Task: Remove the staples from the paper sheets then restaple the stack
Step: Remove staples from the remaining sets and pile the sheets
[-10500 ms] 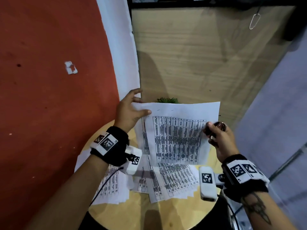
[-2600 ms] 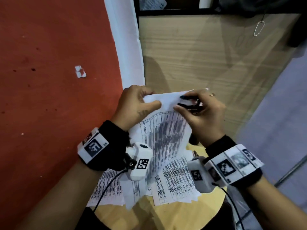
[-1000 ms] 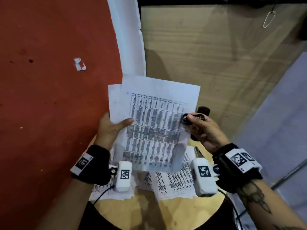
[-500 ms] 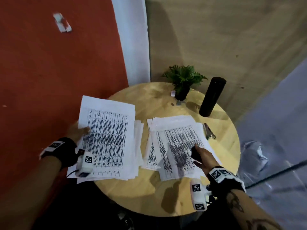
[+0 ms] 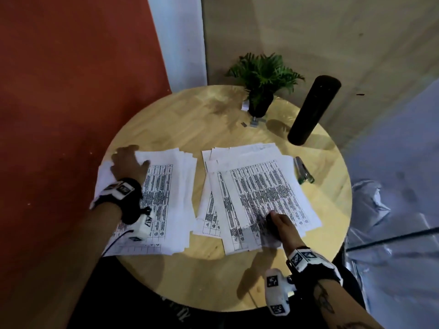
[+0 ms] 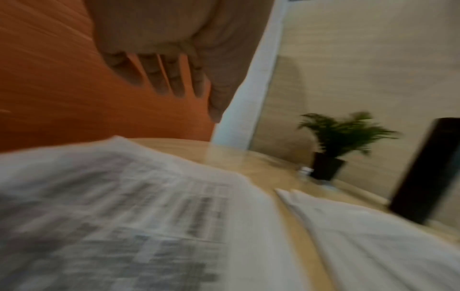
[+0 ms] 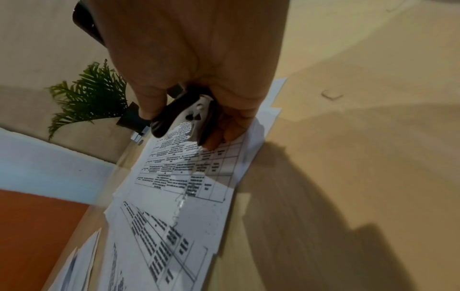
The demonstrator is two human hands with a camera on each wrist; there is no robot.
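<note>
Two piles of printed sheets lie on the round wooden table. My left hand is open with straight fingers over the far left corner of the left pile. It holds nothing. My right hand grips a black and silver staple remover, its jaws pointing down just above the near part of the right pile. A silver stapler lies on the table just right of that pile.
A small potted plant and a tall black cylinder stand at the table's far side. Staple strips lie by the pot. A loose staple lies on bare wood. A red wall is at the left.
My left hand has let go of the sheet it laid on the left pile and slid toward the pile's far corner. My right hand stays over the right pile with the remover.
</note>
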